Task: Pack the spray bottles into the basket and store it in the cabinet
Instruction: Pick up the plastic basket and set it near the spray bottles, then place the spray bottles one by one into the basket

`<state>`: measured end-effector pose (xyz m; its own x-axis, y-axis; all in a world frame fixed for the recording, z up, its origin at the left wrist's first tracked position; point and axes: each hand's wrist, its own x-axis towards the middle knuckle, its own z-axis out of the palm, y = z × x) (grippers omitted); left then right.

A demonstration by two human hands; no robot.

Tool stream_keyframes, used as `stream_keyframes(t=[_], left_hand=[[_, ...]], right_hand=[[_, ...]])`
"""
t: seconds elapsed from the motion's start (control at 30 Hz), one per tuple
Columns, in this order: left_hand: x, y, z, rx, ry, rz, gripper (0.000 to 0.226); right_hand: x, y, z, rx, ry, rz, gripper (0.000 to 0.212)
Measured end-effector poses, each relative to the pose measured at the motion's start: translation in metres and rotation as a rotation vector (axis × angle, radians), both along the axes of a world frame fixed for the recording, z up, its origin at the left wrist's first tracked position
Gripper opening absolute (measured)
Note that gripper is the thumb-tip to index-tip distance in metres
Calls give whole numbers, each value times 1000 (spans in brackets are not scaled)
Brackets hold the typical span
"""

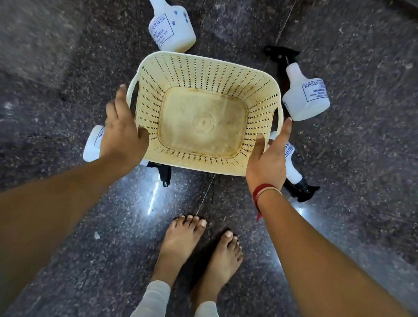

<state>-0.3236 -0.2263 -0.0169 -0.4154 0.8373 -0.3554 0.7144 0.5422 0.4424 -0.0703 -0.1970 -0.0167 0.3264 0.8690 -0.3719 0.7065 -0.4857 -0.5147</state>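
Two spray bottles (93, 143) (293, 170) are partly hidden behind the spread left hand (124, 133) and right hand (268, 158), which flank the empty basket (159, 78).

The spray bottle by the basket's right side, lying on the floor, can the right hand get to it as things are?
Probably yes. The right hand is open and empty beside the basket, and that spray bottle lies just past it with nothing between.
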Motion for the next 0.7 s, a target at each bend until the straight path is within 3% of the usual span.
stream_keyframes(t=[0.07,0.2,0.27,0.33,0.43,0.6,0.7], left_hand=[[2,0,4,77,121,-54,82],[16,-4,9,121,212,-241,75],[32,-10,9,93,217,-470,74],[55,-18,8,85,182,-724,72],[86,-28,4,63,170,-946,73],[102,-31,-3,-43,157,-914,76],[102,-29,-3,-57,145,-915,75]], right_hand=[[4,-6,0,97,6,-96,64],[23,-17,-11,212,167,-626,49],[39,-27,-26,26,263,-876,46],[50,-37,-36,-273,553,-1072,57],[61,-37,-47,-448,832,-1168,75],[71,-21,-60,-290,895,-1259,78],[73,-11,-63,-230,973,-1255,69]])
